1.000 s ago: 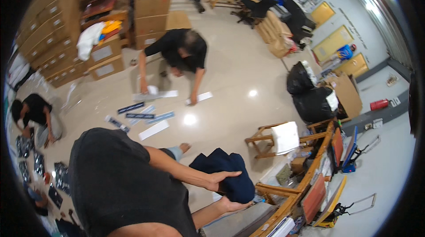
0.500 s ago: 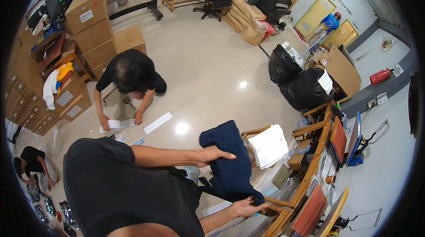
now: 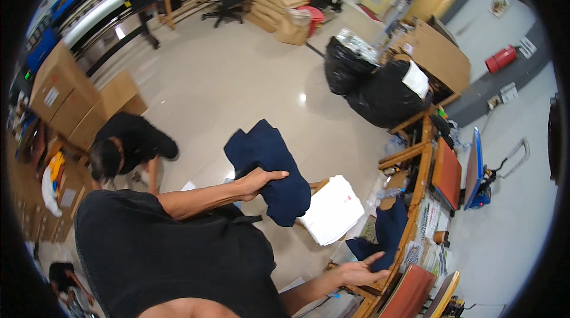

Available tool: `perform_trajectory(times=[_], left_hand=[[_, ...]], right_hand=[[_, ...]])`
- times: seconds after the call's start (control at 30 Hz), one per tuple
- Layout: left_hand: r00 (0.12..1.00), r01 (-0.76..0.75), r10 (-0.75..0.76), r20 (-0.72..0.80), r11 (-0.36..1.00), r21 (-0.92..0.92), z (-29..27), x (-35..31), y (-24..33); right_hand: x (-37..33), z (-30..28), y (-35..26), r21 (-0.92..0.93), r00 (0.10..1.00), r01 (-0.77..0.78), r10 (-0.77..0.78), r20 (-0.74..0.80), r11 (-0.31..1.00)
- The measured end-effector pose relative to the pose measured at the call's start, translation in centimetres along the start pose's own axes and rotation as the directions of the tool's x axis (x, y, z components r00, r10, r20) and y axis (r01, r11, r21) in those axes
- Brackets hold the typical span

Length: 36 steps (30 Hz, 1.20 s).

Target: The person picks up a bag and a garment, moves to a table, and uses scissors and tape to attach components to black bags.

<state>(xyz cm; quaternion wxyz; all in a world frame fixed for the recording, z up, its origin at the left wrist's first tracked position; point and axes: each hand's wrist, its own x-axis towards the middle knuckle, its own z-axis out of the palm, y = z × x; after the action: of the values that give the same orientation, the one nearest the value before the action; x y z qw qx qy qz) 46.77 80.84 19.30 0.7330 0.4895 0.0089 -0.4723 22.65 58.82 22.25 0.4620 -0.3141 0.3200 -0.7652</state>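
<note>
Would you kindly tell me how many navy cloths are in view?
2: a bunched navy cloth is in the left hand, and a second navy cloth is beside the right hand; folds may hide more.

Workshop with wide printer (image 3: 95, 21), cardboard boxes (image 3: 65, 95)

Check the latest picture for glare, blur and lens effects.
Head view: a glare spot shines on the floor; head view: the dark cloth in the left hand shows its folds only faintly; head view: the other cloth, by the right hand, looks soft, perhaps from motion blur; head view: the fisheye leaves black corners.
</note>
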Motion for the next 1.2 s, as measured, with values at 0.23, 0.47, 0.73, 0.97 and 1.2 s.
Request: perform_trajectory(times=[0.23,0.47,0.73,0.97,1.2], left_hand=[[0.972,0.062,-0.099,0.212,0.983,0.172,1.6,16.8,7.9],[0.827,-0.167,-0.168,0.537,0.838,0.52,4.4,29.3,10.9],[0.714,-0.511,-0.425,0.556,0.227,0.829,11.4,39.6,7.2],[0.477,-0.449,-0.605,0.638,0.456,0.769,18.4,41.5,3.4],[-0.082,-0.684,-0.978,0.192,0.195,0.703,14.4,55.1,0.1]], right_hand=[[-7.5,-5.0,20.9,-0.705,0.745,-0.589,0.603,-0.285,0.395],[-15.5,12.8,25.3,-0.439,0.781,-0.457,0.585,0.219,0.774],[-7.2,15.3,29.5,-0.131,0.67,-0.735,0.682,-0.293,0.666],[-4.2,9.9,32.2,-0.875,0.997,0.065,-0.076,0.033,0.48],[4.8,12.7,43.0,-0.821,0.884,-0.409,0.396,-0.247,0.399]])
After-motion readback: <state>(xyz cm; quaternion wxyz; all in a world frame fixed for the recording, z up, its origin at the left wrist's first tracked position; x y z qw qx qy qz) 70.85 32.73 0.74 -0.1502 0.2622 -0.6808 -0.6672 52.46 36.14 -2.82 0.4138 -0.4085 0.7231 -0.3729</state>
